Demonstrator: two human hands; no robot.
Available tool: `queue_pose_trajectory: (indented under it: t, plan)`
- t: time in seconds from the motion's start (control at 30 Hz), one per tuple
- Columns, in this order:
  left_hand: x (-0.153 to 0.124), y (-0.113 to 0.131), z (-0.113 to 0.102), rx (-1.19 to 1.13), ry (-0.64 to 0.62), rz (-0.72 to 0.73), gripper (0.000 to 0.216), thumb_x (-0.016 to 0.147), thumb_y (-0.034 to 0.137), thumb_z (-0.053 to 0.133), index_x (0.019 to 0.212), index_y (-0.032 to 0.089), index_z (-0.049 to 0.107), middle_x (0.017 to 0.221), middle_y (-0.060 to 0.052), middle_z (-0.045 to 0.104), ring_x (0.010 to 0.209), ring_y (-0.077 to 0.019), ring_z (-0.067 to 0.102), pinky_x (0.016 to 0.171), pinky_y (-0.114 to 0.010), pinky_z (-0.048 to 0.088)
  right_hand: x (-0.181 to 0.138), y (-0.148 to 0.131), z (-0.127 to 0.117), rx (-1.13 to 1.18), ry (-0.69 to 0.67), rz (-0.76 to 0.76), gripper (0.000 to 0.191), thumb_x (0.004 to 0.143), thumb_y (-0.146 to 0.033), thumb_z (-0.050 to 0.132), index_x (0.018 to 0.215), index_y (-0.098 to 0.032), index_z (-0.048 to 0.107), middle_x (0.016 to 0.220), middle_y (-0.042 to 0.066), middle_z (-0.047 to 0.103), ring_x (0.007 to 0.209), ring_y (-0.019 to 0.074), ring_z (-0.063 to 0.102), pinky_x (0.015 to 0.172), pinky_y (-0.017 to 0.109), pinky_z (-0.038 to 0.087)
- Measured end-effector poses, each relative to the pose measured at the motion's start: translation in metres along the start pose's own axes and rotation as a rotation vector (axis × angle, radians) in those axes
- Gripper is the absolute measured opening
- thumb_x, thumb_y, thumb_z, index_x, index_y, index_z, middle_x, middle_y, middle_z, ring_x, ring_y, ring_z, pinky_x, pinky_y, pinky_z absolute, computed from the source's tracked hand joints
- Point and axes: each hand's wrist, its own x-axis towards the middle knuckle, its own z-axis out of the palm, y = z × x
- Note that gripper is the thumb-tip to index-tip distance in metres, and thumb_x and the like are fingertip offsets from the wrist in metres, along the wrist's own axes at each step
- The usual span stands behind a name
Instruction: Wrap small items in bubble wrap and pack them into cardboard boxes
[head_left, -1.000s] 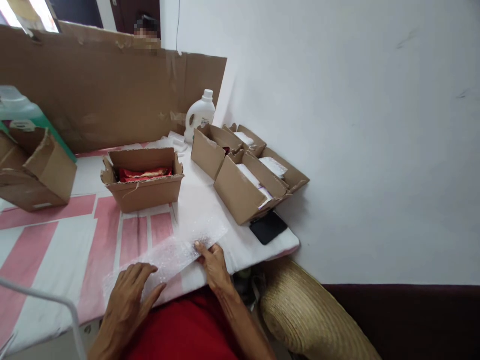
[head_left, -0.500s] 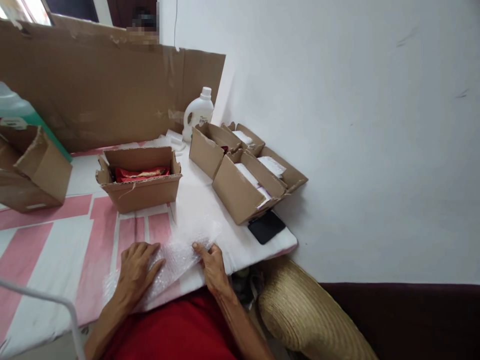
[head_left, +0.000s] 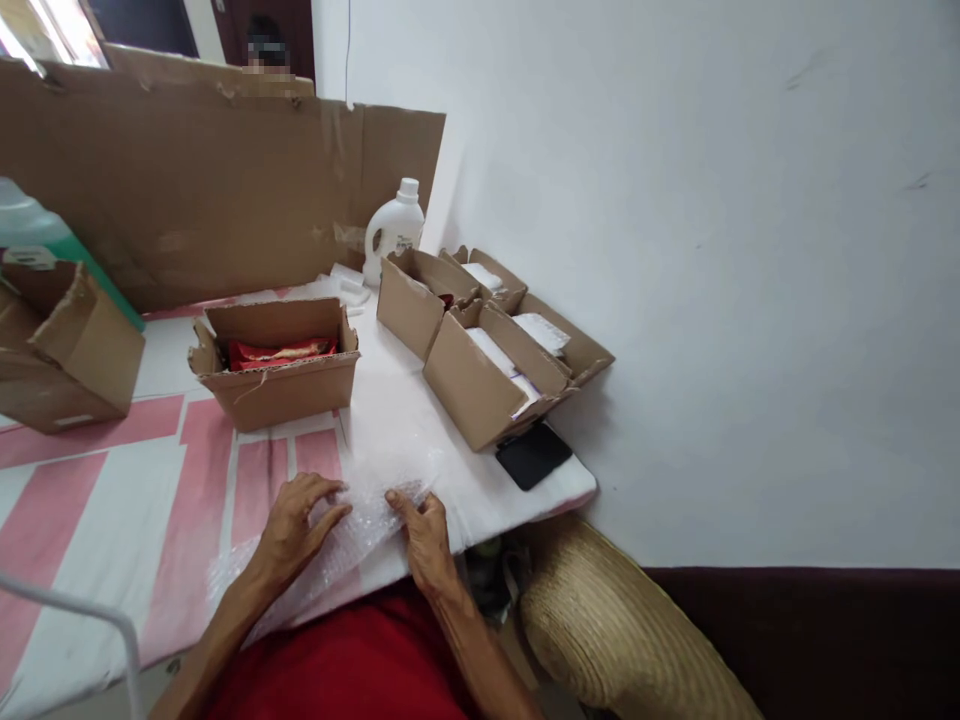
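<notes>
bubble wrap [head_left: 364, 525] lies along the table's near edge, both hands at it.
from the left, a cardboard box [head_left: 101, 365] stands on the striped cloth [head_left: 60, 540], with a stretch of cloth running down to the near edge; next, a box with red packets [head_left: 292, 395] sits farther in, cloth between it and the hands; a cardboard panel [head_left: 210, 190] bounds the far side; grouped boxes [head_left: 469, 390] and the wall [head_left: 712, 300] limit the right, with a flat black object [head_left: 534, 456] near the table's corner. the left hand [head_left: 300, 525] is half open, thumb apart from curved fingers, over the wrap; contact is hard to tell. the right hand [head_left: 427, 540] pinches the wrap's right end, thumb on top.
</notes>
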Motion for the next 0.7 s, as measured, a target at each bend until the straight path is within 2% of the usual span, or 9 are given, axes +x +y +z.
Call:
queue_pose_trajectory:
  t: [0.1, 0.2, 0.27, 0.33, 0.43, 0.53, 0.63, 0.7]
  plan:
    - [0.002, 0.014, -0.020, 0.034, 0.034, 0.081, 0.020, 0.095, 0.037, 0.056, 0.092, 0.022, 0.069, 0.084, -0.004, 0.071, 0.079, -0.0158, 0.068, 0.074, -0.029, 0.054, 0.005, 0.000, 0.006, 0.061, -0.029, -0.034, 0.043, 0.070, -0.051, 0.084, 0.090, -0.017, 0.069, 0.082, 0.002, 0.069, 0.074, 0.0180, 0.060, 0.071, 0.029, 0.049]
    - [0.005, 0.040, -0.055, 0.264, 0.161, 0.251, 0.011, 0.095, 0.025, 0.058, 0.096, 0.023, 0.069, 0.085, -0.002, 0.069, 0.077, -0.0138, 0.065, 0.072, -0.026, 0.051, 0.009, -0.008, 0.015, 0.112, -0.100, -0.087, 0.037, 0.076, -0.053, 0.080, 0.081, -0.019, 0.065, 0.078, 0.000, 0.064, 0.072, 0.0160, 0.059, 0.069, 0.027, 0.049]
    - [0.005, 0.060, -0.076, 0.440, 0.230, 0.375, 0.015, 0.093, 0.018, 0.060, 0.103, 0.025, 0.068, 0.085, -0.002, 0.068, 0.077, -0.0145, 0.062, 0.073, -0.028, 0.049, 0.011, -0.015, 0.018, 0.118, -0.125, -0.121, 0.035, 0.078, -0.051, 0.079, 0.078, -0.020, 0.063, 0.077, 0.000, 0.062, 0.071, 0.0148, 0.059, 0.067, 0.027, 0.049]
    - [0.001, 0.076, -0.086, 0.533, 0.232, 0.477, 0.025, 0.092, 0.010, 0.057, 0.110, 0.025, 0.066, 0.087, -0.003, 0.068, 0.079, -0.0157, 0.061, 0.075, -0.030, 0.048, 0.012, -0.020, 0.016, 0.117, -0.124, -0.132, 0.034, 0.079, -0.050, 0.078, 0.080, -0.019, 0.065, 0.082, 0.001, 0.064, 0.073, 0.0145, 0.060, 0.067, 0.026, 0.049]
    - [-0.013, 0.083, -0.073, 0.550, 0.165, 0.553, 0.030, 0.092, 0.004, 0.051, 0.111, 0.022, 0.064, 0.089, -0.005, 0.068, 0.082, -0.0168, 0.060, 0.075, -0.030, 0.048, 0.013, -0.019, -0.001, 0.090, -0.076, -0.129, 0.033, 0.079, -0.050, 0.077, 0.084, -0.019, 0.066, 0.089, 0.003, 0.066, 0.075, 0.0151, 0.061, 0.064, 0.026, 0.049]
    - [-0.033, 0.070, -0.037, 0.547, 0.084, 0.546, 0.027, 0.093, 0.005, 0.045, 0.105, 0.019, 0.065, 0.086, -0.005, 0.066, 0.078, -0.0172, 0.058, 0.069, -0.030, 0.047, 0.010, -0.018, -0.026, -0.001, 0.024, -0.169, 0.031, 0.082, -0.050, 0.073, 0.083, -0.019, 0.066, 0.085, 0.003, 0.066, 0.073, 0.0156, 0.060, 0.062, 0.026, 0.047]
    - [-0.049, 0.052, -0.004, 0.527, -0.034, 0.473, 0.027, 0.092, 0.005, 0.043, 0.101, 0.019, 0.065, 0.086, -0.005, 0.066, 0.076, -0.0178, 0.058, 0.067, -0.030, 0.047, -0.004, -0.035, -0.044, -0.159, 0.132, -0.298, 0.030, 0.091, -0.049, 0.062, 0.083, -0.020, 0.065, 0.081, 0.003, 0.064, 0.072, 0.0161, 0.059, 0.063, 0.027, 0.048]
    - [-0.057, 0.044, 0.008, 0.490, -0.080, 0.409, 0.025, 0.092, 0.006, 0.046, 0.098, 0.020, 0.066, 0.087, -0.005, 0.066, 0.076, -0.0177, 0.058, 0.067, -0.030, 0.048, -0.022, -0.058, -0.044, -0.316, 0.157, -0.440, 0.027, 0.096, -0.045, 0.056, 0.088, -0.020, 0.065, 0.081, 0.002, 0.064, 0.074, 0.0167, 0.060, 0.067, 0.028, 0.049]
